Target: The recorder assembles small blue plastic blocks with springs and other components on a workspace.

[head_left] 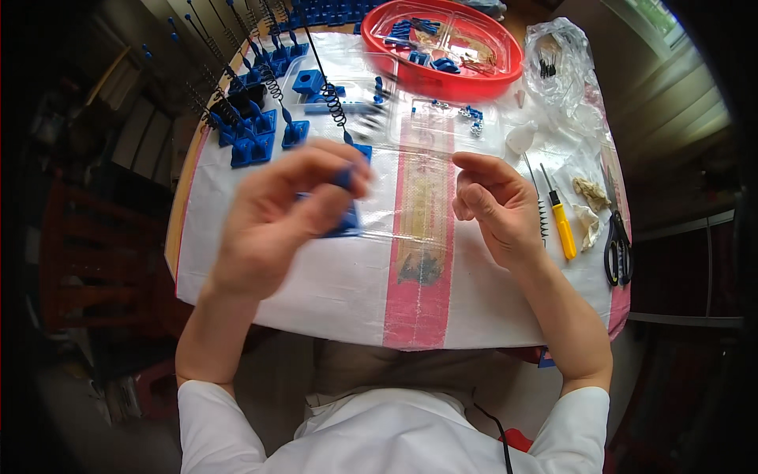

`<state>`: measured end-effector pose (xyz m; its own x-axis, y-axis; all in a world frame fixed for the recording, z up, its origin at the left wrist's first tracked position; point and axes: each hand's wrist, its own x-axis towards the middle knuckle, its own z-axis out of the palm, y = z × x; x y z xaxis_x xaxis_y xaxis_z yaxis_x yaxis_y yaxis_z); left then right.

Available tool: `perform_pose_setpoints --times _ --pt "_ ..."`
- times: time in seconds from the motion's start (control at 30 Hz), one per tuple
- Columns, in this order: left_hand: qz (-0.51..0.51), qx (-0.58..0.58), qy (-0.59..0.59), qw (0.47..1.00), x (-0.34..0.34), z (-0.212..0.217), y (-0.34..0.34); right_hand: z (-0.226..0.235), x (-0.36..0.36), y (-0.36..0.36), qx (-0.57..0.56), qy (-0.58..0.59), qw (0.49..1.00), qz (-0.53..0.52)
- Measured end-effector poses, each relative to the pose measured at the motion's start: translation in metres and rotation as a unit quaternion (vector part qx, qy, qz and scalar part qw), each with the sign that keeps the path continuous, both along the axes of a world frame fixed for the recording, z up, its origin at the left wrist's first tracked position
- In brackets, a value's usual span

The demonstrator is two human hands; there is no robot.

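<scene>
My left hand (pixel 276 209), smeared by motion, is closed over the left-middle of the table. Between its thumb and fingers is a small blue plastic part (pixel 343 178), mostly covered. Behind and below those fingertips a blue square base (pixel 347 221) partly shows. My right hand (pixel 499 201) hovers to the right of the printed strip, fingers loosely bent, index finger and thumb apart, with nothing visible between them. Beyond my left hand, a black coil spring on a thin rod (pixel 333 103) rises from another blue base (pixel 362 150).
Several blue bases with springs and rods (pixel 253 146) crowd the far left. Clear plastic trays (pixel 501 134) of small parts and a red basin (pixel 493 85) lie at the back. To the right are a yellow-handled screwdriver (pixel 564 231), black-handled scissors (pixel 618 257) and a plastic bag (pixel 564 95).
</scene>
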<state>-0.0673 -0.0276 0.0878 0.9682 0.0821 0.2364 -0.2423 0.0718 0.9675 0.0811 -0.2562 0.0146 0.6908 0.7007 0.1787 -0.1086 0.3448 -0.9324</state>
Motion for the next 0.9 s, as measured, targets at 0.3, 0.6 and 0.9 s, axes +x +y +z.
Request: perform_pose_setpoints --times 0.3,0.6,0.9 --pt "0.304 -0.024 -0.058 0.951 -0.041 -0.009 0.118 0.002 -0.001 -0.004 -0.026 0.009 0.999 -0.017" --pt "0.383 0.298 0.077 0.871 -0.024 -0.078 0.19 0.004 0.0 -0.003 -0.047 -0.013 0.999 -0.005" --pt "0.393 0.417 0.073 0.816 -0.01 -0.087 0.189 0.003 0.001 -0.006 -0.052 -0.011 0.999 0.008"
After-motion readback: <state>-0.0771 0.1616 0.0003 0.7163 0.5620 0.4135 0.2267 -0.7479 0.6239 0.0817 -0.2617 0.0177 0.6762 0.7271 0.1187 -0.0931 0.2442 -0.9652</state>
